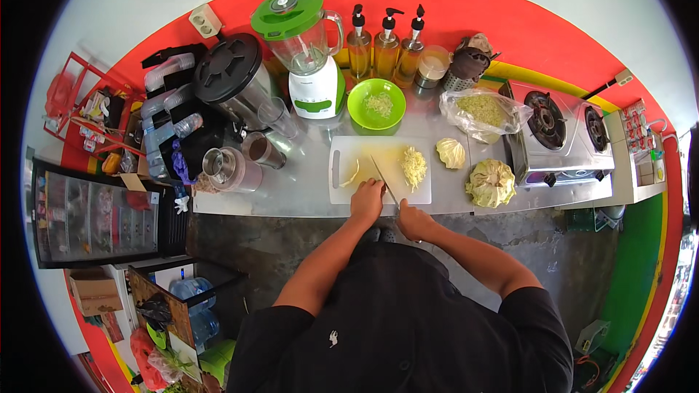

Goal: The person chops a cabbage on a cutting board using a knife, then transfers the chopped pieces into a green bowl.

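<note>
A white cutting board (376, 147) lies on the metal counter before me. My right hand (415, 222) grips a kitchen knife (384, 179), its blade slanting across the board towards the back left. My left hand (367, 200) is at the board's front edge with curled fingers close to the blade; whether they hold anything is hidden. Right of the knife sits a heap of shredded cabbage (414, 168). A thin pale strip (350, 173) lies on the left part of the board. Beyond the board, a green bowl (357, 114) contains some pale shreds (379, 105).
To the right are a small cabbage piece (451, 153), a larger cabbage (490, 183), a plastic bag of shreds (480, 111) and a gas stove (568, 142). Pump bottles (386, 49) and a blender (314, 87) stand behind. Several containers, including a clear cup (277, 117), crowd the left.
</note>
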`<state>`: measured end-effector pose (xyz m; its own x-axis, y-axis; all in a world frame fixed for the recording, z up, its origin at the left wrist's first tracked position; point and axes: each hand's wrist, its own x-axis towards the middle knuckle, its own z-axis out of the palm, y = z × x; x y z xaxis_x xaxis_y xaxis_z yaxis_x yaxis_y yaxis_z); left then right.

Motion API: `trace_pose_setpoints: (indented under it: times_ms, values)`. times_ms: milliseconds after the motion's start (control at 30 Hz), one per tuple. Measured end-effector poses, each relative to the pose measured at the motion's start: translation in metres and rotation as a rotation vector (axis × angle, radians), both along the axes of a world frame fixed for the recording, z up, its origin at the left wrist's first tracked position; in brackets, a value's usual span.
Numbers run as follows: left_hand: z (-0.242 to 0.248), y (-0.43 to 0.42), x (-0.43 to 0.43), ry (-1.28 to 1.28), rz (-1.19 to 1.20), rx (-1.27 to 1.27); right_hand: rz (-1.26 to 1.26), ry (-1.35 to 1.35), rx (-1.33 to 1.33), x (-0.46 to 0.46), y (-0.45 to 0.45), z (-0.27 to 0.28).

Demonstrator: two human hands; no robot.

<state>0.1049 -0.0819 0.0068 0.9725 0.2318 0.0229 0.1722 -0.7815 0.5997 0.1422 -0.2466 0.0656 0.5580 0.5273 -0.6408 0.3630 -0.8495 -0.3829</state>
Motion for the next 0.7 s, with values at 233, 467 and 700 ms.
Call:
trace_pose_setpoints:
  times_ms: [233, 467, 700]
  values:
    - [0.001, -0.005, -0.003, -0.055, 0.053, -0.009, -0.093, -0.116, -0.005, -0.006, 0.023, -0.023]
    - [-0.005, -0.001, -0.011, -0.174, -0.049, -0.006, -0.082, -0.187, -0.049, -0.02, 0.02, -0.02]
    - [-0.006, 0.003, -0.013, -0.186, -0.122, -0.056, -0.03, -0.172, -0.039, -0.001, 0.025, -0.011]
